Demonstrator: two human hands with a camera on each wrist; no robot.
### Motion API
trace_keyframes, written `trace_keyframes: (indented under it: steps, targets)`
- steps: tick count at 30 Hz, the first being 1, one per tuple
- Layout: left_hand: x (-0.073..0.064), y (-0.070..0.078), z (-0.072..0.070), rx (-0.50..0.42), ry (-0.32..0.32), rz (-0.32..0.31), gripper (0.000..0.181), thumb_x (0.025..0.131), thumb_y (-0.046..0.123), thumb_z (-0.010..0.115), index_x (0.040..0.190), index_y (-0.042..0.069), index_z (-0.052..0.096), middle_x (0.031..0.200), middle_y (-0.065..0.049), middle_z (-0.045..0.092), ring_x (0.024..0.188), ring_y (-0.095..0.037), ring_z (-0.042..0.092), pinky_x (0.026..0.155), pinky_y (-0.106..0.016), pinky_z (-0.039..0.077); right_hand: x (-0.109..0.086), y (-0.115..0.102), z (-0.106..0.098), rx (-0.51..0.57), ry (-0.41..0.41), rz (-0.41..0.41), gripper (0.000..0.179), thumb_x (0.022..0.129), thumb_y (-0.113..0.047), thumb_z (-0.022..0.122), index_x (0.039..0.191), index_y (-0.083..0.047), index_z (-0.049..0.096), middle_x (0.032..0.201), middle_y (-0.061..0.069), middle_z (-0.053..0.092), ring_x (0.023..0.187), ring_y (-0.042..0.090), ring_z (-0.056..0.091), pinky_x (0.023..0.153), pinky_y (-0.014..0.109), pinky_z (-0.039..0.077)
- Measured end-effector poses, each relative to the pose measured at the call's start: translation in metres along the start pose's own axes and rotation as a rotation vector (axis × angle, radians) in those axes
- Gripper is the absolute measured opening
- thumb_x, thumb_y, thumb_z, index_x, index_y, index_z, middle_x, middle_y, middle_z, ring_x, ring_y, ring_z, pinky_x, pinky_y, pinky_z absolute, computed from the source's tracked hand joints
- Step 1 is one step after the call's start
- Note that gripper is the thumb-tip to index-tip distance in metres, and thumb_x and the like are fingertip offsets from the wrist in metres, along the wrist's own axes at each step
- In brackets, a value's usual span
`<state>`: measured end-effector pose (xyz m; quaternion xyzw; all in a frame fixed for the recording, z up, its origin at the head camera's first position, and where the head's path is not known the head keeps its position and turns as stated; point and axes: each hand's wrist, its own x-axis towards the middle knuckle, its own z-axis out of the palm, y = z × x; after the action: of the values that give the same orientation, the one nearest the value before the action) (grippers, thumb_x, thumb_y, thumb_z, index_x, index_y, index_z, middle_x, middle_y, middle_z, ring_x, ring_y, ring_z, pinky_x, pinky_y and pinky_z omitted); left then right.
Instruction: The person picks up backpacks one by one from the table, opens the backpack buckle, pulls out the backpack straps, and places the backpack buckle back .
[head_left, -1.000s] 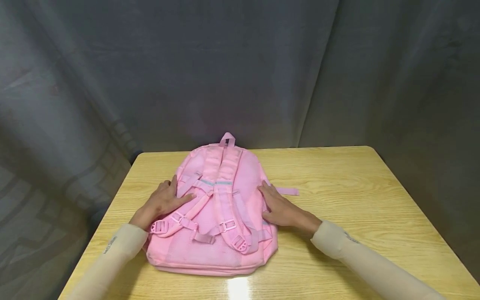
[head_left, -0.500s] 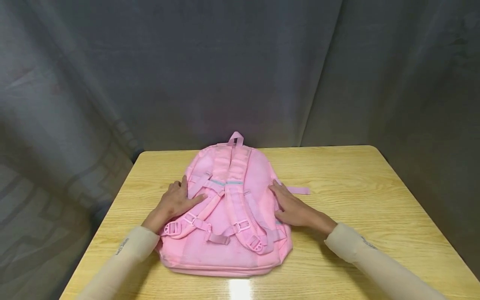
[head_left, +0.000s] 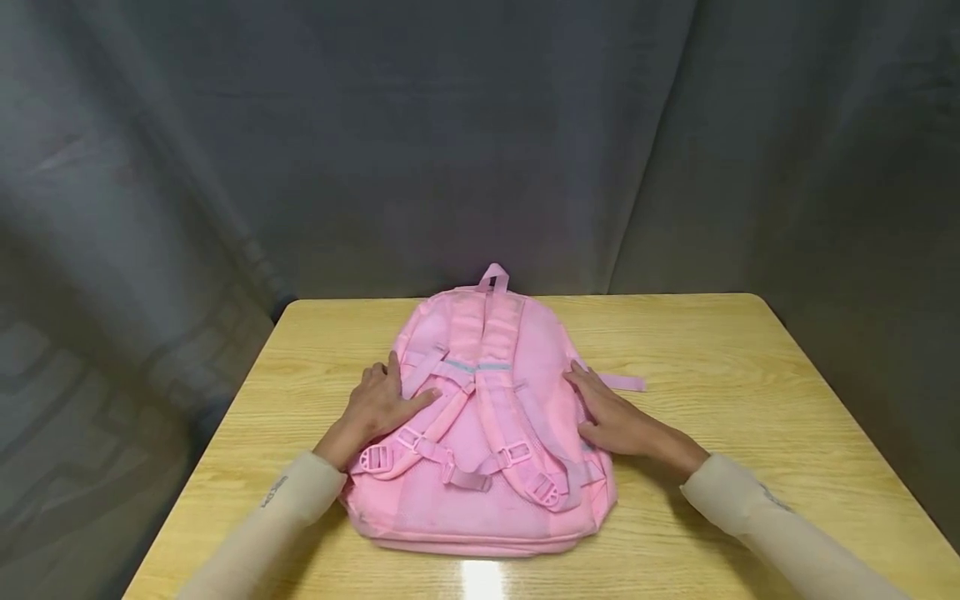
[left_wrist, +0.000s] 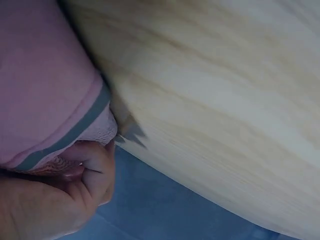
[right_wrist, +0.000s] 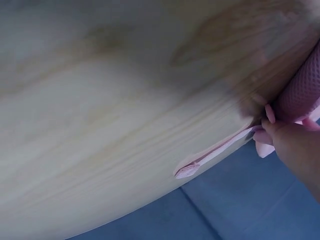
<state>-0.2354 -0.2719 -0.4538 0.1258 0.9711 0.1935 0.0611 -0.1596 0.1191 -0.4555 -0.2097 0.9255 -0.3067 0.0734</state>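
A pink backpack (head_left: 442, 510) lies on the table with its back panel and shoulder straps (head_left: 501, 337) facing up and its top loop (head_left: 495, 275) at the far end. My left hand (head_left: 378, 408) grips its left side, thumb over the panel near a strap. In the left wrist view those fingers curl at a mesh side pocket (left_wrist: 102, 129) under a grey band. Opposite, my right hand (head_left: 621, 423) holds the right side. The right wrist view shows its fingers bent around the bag's edge, beside the mesh (right_wrist: 302, 90) and a loose strap end (right_wrist: 187, 170).
The wooden table (head_left: 735, 375) extends to both sides of the bag. A grey curtain (head_left: 450, 150) hangs behind its far edge and along both sides. Light reflects off the tabletop in front of the bag.
The backpack has slid to the right across the table, both hands moving along with it and keeping their places on its sides. The view has also shifted slightly.
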Motion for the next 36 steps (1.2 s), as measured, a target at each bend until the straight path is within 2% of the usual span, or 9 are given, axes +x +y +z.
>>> trace_keyframes:
  steps: [5,8,10,13,16,19,30,36]
  targets:
    - [-0.001,0.010,0.004,0.000,0.010,-0.018,0.123,0.080,0.082,0.052,0.155,-0.007,0.013,0.137,-0.035,0.043,0.127,-0.047,0.042,0.098,-0.062,0.044,-0.004,0.007,-0.005,0.001,-0.006,0.000,0.076,0.085,-0.002,0.055,0.154,0.002,0.023,0.165,0.023,0.007,0.151,0.044,0.006,0.119,0.064,0.015]
    - [-0.002,0.016,0.007,0.005,0.020,-0.028,0.122,0.080,0.081,0.053,0.155,-0.007,0.014,0.135,-0.035,0.044,0.125,-0.046,0.044,0.096,-0.061,0.045,-0.007,0.010,-0.008,0.001,-0.005,-0.003,0.075,0.085,-0.001,0.055,0.153,0.001,0.024,0.165,0.022,0.008,0.151,0.043,0.007,0.120,0.060,0.015]
    - [-0.003,0.020,0.009,0.006,0.023,-0.030,0.122,0.080,0.081,0.053,0.155,-0.007,0.014,0.135,-0.035,0.044,0.125,-0.046,0.044,0.096,-0.060,0.046,-0.009,0.013,-0.009,0.004,-0.003,-0.004,0.075,0.085,-0.001,0.056,0.153,0.001,0.025,0.165,0.022,0.008,0.151,0.042,0.007,0.122,0.053,0.013]
    - [-0.004,0.025,0.012,0.004,0.025,-0.033,0.122,0.080,0.080,0.054,0.155,-0.007,0.013,0.137,-0.035,0.043,0.125,-0.046,0.044,0.096,-0.060,0.046,-0.012,0.017,-0.011,0.000,-0.005,-0.007,0.074,0.086,-0.001,0.056,0.153,-0.001,0.025,0.165,0.021,0.009,0.152,0.041,0.008,0.122,0.035,0.009]
    - [-0.005,0.031,0.014,0.000,0.029,-0.034,0.122,0.080,0.080,0.054,0.155,-0.007,0.013,0.139,-0.037,0.041,0.126,-0.048,0.043,0.096,-0.061,0.046,-0.016,0.020,-0.014,0.004,-0.004,-0.019,0.074,0.086,-0.001,0.057,0.153,-0.001,0.026,0.165,0.022,0.010,0.151,0.042,0.009,0.116,0.018,0.004]
    - [-0.006,0.036,0.016,0.002,0.034,-0.030,0.122,0.080,0.080,0.054,0.155,-0.008,0.014,0.138,-0.038,0.042,0.126,-0.048,0.044,0.095,-0.060,0.048,-0.020,0.023,-0.018,0.011,0.002,-0.036,0.073,0.085,0.000,0.057,0.151,0.000,0.027,0.164,0.024,0.010,0.150,0.044,0.011,0.110,0.008,0.001]
    - [-0.006,0.052,0.020,-0.006,0.021,-0.047,0.121,0.080,0.079,0.055,0.155,-0.007,0.015,0.138,-0.035,0.043,0.126,-0.045,0.043,0.097,-0.057,0.048,-0.028,0.034,-0.026,0.035,0.004,-0.050,0.073,0.085,0.002,0.057,0.151,0.001,0.026,0.163,0.027,0.010,0.148,0.050,0.010,0.106,0.002,0.000]
    - [-0.005,0.056,0.022,-0.017,0.017,-0.056,0.121,0.081,0.079,0.055,0.155,-0.007,0.014,0.142,-0.036,0.041,0.129,-0.046,0.041,0.101,-0.057,0.045,-0.030,0.038,-0.029,0.052,-0.002,-0.059,0.073,0.085,0.002,0.057,0.151,0.001,0.026,0.163,0.028,0.009,0.147,0.052,0.010,0.106,0.001,0.001]
